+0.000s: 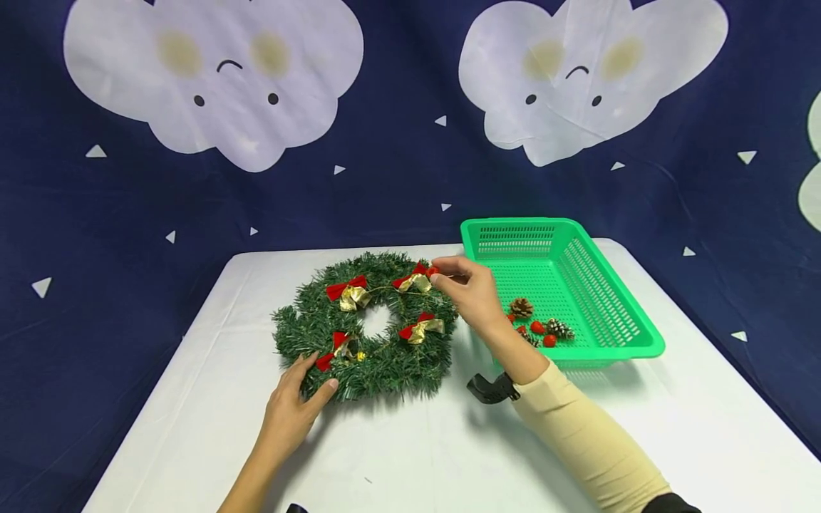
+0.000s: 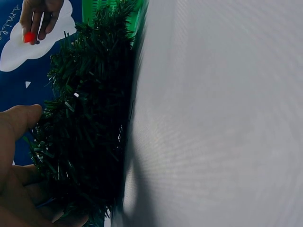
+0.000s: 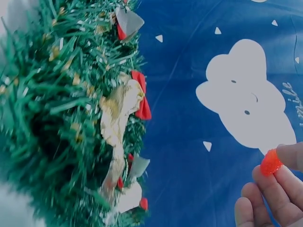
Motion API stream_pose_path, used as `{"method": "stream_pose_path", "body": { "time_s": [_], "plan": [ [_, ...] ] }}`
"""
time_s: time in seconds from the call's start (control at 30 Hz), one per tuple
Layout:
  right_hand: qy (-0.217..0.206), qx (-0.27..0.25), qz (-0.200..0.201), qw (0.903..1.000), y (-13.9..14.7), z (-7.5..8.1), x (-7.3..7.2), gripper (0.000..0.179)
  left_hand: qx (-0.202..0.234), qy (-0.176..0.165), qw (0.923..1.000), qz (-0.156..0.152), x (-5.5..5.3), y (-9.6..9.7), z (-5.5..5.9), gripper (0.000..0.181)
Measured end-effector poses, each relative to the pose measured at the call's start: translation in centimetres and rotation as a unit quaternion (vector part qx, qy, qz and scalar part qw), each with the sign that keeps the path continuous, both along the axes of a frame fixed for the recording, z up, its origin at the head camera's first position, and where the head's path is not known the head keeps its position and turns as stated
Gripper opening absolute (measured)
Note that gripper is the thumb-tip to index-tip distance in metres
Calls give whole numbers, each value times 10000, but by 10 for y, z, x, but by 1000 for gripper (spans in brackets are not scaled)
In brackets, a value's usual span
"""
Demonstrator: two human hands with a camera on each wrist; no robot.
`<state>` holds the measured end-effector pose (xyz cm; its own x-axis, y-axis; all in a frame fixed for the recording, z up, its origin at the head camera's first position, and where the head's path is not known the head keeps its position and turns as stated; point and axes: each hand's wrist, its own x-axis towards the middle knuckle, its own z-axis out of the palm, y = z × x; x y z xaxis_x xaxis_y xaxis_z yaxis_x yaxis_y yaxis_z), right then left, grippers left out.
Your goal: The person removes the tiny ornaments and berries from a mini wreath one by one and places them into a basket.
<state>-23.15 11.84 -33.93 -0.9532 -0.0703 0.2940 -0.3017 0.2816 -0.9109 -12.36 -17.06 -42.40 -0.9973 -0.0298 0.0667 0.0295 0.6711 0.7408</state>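
A green Christmas wreath (image 1: 400, 370) lies on the table, with red-and-gold bows (image 1: 352, 293) around its ring and a small gold bell (image 1: 360, 355) at the lower left bow. My left hand (image 1: 293, 404) holds the wreath's near left edge, fingers and thumb spread around the tinsel; in the left wrist view some fingertips are hidden by the greenery. Above the wreath's far right part, my right hand (image 1: 471, 291) pinches a small, rough-surfaced red berry (image 3: 271, 162) between thumb and fingertips. In the right wrist view the berry is apart from the wreath.
Right of the wreath stands a green plastic basket (image 1: 609, 352). Pine cones (image 1: 522, 308) and several red berries (image 1: 549, 340) lie in its near left corner. A white cloth covers the table (image 1: 398, 456), and a dark blue cloud-print curtain (image 1: 398, 192) hangs behind.
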Motion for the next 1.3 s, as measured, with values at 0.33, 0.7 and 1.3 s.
{"method": "stream_pose_path", "body": {
  "time_s": [0.33, 0.7, 1.3],
  "plan": [
    [-68, -18, -272, 9996, 29, -5, 3, 32, 13, 19, 10000, -27, -2, -1, -2, 69],
    [-26, -35, -454, 9990, 54, -11, 7, 33, 27, -94, 10000, -15, -2, -1, -1, 70],
    [-240, 760, -658, 9946, 93, -23, 2, 37, 17, -117, 9999, -6, -3, -2, -2, 70]
  ]
}}
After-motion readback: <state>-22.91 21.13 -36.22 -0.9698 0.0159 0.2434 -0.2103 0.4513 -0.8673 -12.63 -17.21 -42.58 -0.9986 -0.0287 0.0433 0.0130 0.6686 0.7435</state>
